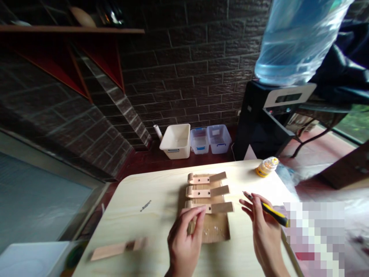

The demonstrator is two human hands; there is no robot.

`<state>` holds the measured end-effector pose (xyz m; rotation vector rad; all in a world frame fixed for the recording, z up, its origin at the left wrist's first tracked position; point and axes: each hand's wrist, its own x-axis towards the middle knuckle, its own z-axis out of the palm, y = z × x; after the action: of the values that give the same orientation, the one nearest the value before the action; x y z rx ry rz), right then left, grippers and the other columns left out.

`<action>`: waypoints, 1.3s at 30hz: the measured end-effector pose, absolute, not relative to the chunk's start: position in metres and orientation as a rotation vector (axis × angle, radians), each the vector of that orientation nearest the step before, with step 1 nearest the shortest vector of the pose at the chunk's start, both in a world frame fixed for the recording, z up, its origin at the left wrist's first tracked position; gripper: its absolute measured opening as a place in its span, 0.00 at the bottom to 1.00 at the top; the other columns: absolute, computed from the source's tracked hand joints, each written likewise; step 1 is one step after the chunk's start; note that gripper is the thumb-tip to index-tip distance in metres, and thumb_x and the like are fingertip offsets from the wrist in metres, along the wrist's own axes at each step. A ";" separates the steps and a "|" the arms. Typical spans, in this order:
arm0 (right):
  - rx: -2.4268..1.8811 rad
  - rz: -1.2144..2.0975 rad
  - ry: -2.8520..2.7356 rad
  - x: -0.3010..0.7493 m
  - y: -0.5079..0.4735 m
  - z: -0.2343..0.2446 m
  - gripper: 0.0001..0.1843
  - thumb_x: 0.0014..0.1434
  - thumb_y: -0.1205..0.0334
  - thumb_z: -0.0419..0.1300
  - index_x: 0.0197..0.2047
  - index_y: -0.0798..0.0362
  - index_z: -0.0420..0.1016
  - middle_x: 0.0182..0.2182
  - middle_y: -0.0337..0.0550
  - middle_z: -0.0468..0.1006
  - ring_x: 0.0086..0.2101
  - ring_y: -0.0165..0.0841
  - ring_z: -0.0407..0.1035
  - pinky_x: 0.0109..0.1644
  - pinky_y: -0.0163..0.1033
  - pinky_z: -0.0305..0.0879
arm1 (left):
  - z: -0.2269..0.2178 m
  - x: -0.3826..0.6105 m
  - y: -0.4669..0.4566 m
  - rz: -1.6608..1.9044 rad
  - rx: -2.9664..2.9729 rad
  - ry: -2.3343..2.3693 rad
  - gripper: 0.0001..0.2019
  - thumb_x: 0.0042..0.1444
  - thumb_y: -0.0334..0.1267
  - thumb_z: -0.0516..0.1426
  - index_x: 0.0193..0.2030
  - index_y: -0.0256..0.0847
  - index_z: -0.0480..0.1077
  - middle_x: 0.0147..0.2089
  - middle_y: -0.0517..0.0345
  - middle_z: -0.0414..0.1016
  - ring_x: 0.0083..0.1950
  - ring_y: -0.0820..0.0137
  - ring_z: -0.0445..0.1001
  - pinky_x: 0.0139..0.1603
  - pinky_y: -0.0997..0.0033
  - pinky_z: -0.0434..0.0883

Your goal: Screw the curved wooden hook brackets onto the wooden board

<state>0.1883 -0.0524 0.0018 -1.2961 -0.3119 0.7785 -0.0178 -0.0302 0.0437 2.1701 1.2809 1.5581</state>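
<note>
While the left hand reaches over the nearest of three tan strips, its thumb and fingertips meet in a narrow pinch at that strip's left part; whether anything small sits between them, I cannot tell. The strips lie side by side across a brown cardboard piece on the table, each with a curled left end and dark holes. Small clear shiny bits dot the cardboard's near part. Just to the right, the right hand holds a yellow-and-black tool between thumb and fingers, its tip toward the strips.

Near the far right corner stands a small clear bottle (the yellow low down may be contents or label). Beyond the table, a cream bin stands beside two see-through bins with blue latches. A large blue water bottle, wrapped in clear film, tops a black dispenser.
</note>
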 end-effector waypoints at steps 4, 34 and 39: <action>-1.312 0.818 -0.324 0.182 -0.052 0.003 0.30 0.62 0.37 0.71 0.54 0.52 0.79 0.54 0.55 0.87 0.45 0.46 0.86 0.44 0.45 0.84 | 0.040 -0.006 -0.034 1.498 2.263 1.256 0.12 0.70 0.29 0.62 0.57 0.43 0.77 0.46 0.56 0.89 0.45 0.69 0.89 0.54 0.77 0.83; -1.332 0.860 -0.378 0.163 -0.045 0.000 0.28 0.61 0.35 0.70 0.52 0.50 0.80 0.53 0.52 0.87 0.42 0.42 0.85 0.47 0.48 0.82 | 0.020 0.010 -0.035 1.370 2.336 1.426 0.13 0.68 0.28 0.61 0.57 0.45 0.76 0.47 0.52 0.86 0.47 0.64 0.87 0.52 0.66 0.84; -1.321 0.855 -0.371 0.164 -0.046 0.001 0.28 0.61 0.36 0.71 0.52 0.49 0.80 0.53 0.51 0.87 0.40 0.41 0.85 0.47 0.47 0.82 | 0.025 0.008 -0.036 1.386 2.341 1.361 0.14 0.67 0.26 0.61 0.55 0.45 0.76 0.48 0.52 0.86 0.50 0.63 0.86 0.55 0.65 0.83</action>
<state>0.1643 -0.0455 0.0008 -1.3213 -0.3714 0.8553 0.0080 -0.0358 0.0247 2.3411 1.3608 1.3857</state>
